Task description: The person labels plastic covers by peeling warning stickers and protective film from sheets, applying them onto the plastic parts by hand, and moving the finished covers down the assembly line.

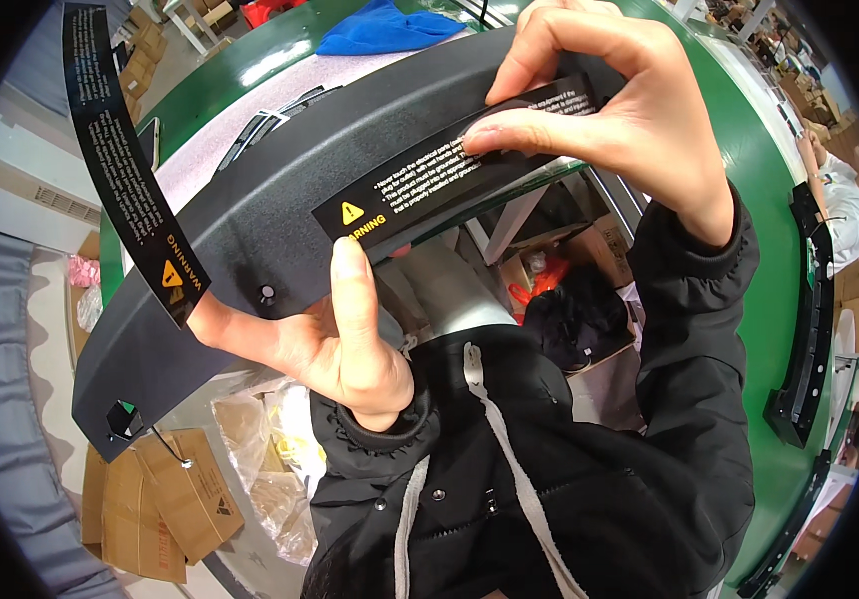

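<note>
A long, curved black plastic panel slants across in front of me. Along its lower edge lies a black label with a yellow triangle and white print. My right hand is closed at the label's right part, thumb pressed on its face and index fingertip near its upper edge. My left hand has its thumb at the label's lower left corner; a fingertip shows just below the panel edge. A second black label strip clings to my outstretched left index finger and curls upward. Whether the first label is fully stuck down, I cannot tell.
Behind the panel, a blue cloth rests on the green table. Similar long black parts lie along the right side. Cardboard boxes and clear plastic bags sit low on the left. Another person is at far right.
</note>
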Motion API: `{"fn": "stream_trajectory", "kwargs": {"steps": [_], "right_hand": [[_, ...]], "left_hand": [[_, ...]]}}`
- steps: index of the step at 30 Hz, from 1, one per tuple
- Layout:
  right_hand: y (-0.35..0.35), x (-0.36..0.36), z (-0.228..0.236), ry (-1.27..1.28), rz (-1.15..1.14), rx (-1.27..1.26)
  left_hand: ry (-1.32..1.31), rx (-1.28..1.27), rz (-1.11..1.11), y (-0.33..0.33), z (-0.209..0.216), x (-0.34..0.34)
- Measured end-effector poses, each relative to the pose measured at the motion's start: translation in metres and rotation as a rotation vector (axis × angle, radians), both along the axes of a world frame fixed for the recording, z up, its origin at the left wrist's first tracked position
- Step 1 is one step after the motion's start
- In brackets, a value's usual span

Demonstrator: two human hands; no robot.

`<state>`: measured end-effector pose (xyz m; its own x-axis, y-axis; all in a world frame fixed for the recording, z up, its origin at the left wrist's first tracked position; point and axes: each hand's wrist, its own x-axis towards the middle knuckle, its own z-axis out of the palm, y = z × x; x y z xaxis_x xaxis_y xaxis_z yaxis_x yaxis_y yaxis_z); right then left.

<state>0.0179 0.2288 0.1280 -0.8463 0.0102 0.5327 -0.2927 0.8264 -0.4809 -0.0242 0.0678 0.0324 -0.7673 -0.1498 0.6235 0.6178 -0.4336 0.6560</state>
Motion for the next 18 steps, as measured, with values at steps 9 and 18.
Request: {"fn": "stream_trajectory", "kwargs": {"steps": [9, 18], "right_hand": [[0.0091, 0.0, -0.0016, -0.033, -0.001, 0.001], [0.0113, 0.0018, -0.0005, -0.072, 0.015, 0.012]], "left_hand": [[0.009, -0.056, 0.027, -0.0023, -0.0008, 0.0014], [0.036, -0.12, 0.074, -0.0034, -0.0037, -0.001]]}}
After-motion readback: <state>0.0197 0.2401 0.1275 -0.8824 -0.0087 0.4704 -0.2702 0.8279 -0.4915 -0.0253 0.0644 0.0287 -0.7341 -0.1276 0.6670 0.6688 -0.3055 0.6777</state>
